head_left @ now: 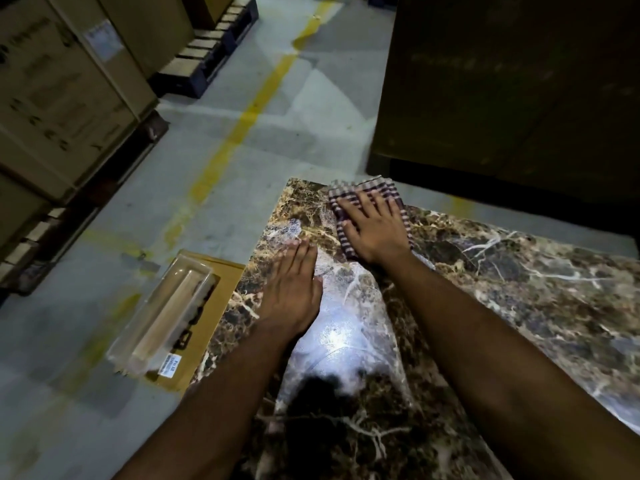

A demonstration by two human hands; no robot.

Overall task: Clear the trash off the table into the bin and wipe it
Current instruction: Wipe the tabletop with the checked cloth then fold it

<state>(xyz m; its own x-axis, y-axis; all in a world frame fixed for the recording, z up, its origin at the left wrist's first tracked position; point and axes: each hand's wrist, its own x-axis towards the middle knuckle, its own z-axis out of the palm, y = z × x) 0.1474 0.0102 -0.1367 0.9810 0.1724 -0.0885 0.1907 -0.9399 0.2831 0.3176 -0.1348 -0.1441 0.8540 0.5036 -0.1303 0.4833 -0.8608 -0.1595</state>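
Note:
A brown marble-patterned table [502, 289] fills the lower right. My right hand [374, 226] lies flat with fingers spread on a purple-and-white checked cloth [375, 188] at the table's far left corner, pressing it to the surface. My left hand [292, 285] rests palm down on the bare tabletop near the left edge, fingers together, holding nothing. On the floor against the table's left side sits a cardboard box [211, 323] with a clear plastic tray [162, 313] lying across its top. No loose trash shows on the table.
Stacked cardboard cartons [59, 98] on dark pallets line the left. A large dark crate [512, 91] stands just behind the table. Grey concrete floor with a yellow painted line [239, 129] runs between them. A bright light glare marks the tabletop.

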